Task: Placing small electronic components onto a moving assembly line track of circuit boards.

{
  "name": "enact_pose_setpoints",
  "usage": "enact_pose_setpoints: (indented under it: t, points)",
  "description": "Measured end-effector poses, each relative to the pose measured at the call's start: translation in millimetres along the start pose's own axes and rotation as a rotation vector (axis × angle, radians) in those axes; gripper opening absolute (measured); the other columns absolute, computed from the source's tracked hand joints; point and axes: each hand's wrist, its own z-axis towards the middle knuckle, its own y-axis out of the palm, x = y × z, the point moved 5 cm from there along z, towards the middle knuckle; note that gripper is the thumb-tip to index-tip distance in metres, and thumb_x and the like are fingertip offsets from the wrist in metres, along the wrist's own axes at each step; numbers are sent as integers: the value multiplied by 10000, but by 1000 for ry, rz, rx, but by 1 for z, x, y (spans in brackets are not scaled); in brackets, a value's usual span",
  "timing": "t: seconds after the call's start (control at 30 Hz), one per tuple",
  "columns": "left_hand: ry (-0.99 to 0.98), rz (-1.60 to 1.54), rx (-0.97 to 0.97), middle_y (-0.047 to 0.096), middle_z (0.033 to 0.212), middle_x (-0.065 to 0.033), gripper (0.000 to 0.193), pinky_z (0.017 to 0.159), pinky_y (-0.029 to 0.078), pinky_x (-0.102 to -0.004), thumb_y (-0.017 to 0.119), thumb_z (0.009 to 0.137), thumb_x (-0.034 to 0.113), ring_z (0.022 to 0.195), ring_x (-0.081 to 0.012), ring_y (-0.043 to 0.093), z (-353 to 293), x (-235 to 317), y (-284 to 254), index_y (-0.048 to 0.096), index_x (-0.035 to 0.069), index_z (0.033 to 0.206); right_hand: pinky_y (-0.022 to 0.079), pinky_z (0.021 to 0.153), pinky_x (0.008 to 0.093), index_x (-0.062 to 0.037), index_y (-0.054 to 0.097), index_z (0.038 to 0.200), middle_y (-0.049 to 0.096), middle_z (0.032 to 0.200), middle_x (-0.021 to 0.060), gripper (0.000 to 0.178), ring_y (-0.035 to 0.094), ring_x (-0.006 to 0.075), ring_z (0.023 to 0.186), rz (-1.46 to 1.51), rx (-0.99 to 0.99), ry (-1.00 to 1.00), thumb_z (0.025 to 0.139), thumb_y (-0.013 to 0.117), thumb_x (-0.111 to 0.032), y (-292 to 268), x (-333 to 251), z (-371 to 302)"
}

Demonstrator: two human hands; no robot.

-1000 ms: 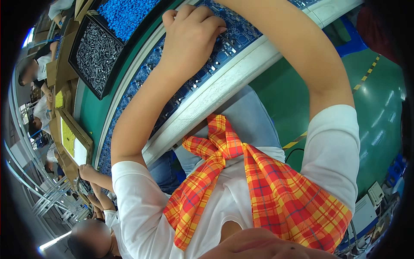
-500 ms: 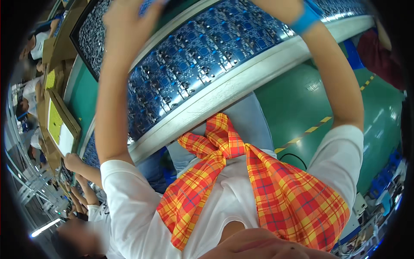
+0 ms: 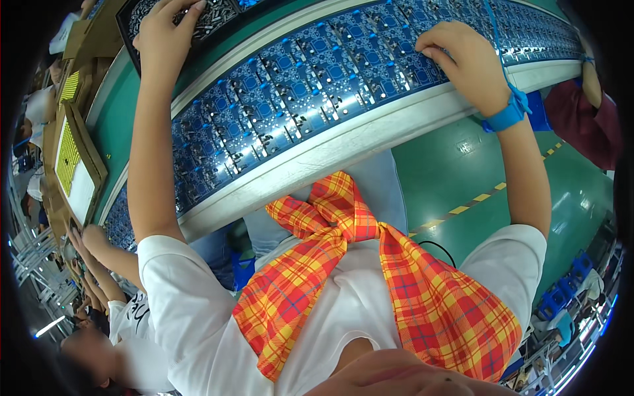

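Observation:
My left hand (image 3: 164, 33) is over the black tray (image 3: 131, 49) at the upper left, which holds many small metal parts (image 3: 214, 18). Its thumb and forefinger curl toward each other at the picture's top edge; anything between them is too small to make out. Over the row of blue circuit boards (image 3: 277, 99) my right hand (image 3: 459, 56) bends its fingers down, thumb and forefinger close together at the boards' surface. Whatever they pinch is hidden. A blue wrist strap (image 3: 507, 115) with a cord circles my right wrist.
A pale metal rail (image 3: 317, 160) runs along the boards' near side. Cardboard boxes (image 3: 89, 158) with yellow parts stand at the left. Co-workers' hands (image 3: 92, 241) show at lower left; a person in a dark red sleeve (image 3: 581, 119) works at the right.
My right hand has come down and nearer to me, onto the boards. My left hand has shifted slightly left and up over the parts tray, and the view has moved.

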Motion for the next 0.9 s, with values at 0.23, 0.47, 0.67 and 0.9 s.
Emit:
enact_pose_setpoints:
  t: [0.23, 0.47, 0.67, 0.9]
  points:
    - [-42, -54, 44, 723, 1001, -87, 217, 831, 525, -338, 706, 948, 244, 939, -244, 698, 4, 52, -23, 760, 75, 1073, 525, 833, 394, -72, 704, 981, 678, 940, 81, 77, 646, 293, 945, -51, -7, -56, 912, 671, -74, 0, -5, 4]
    - [305, -814, -25, 689, 816, -141, 127, 738, 520, -384, 708, 898, 104, 797, -304, 672, -9, 140, 17, 737, -6, 955, 525, 837, 404, -55, 686, 978, 663, 942, 91, 74, 636, 313, 951, -71, 22, -152, 908, 673, -76, -3, -16, 5]
    - [306, -541, -430, 752, 1082, -52, 204, 884, 541, -295, 706, 972, 212, 1020, -196, 720, -25, 166, 26, 777, 119, 1139, 539, 887, 354, -63, 714, 1090, 713, 1031, 96, 167, 670, 287, 989, 9, -97, -134, 936, 680, -119, -19, -14, 7]
    - [164, -798, -491, 763, 1011, -63, 180, 821, 541, -295, 730, 935, 170, 884, -172, 697, -22, 194, 36, 784, 87, 1086, 549, 733, 326, 2, 743, 1014, 737, 840, 112, 218, 697, 223, 772, 267, 151, -78, 913, 692, -184, -59, 4, 93]
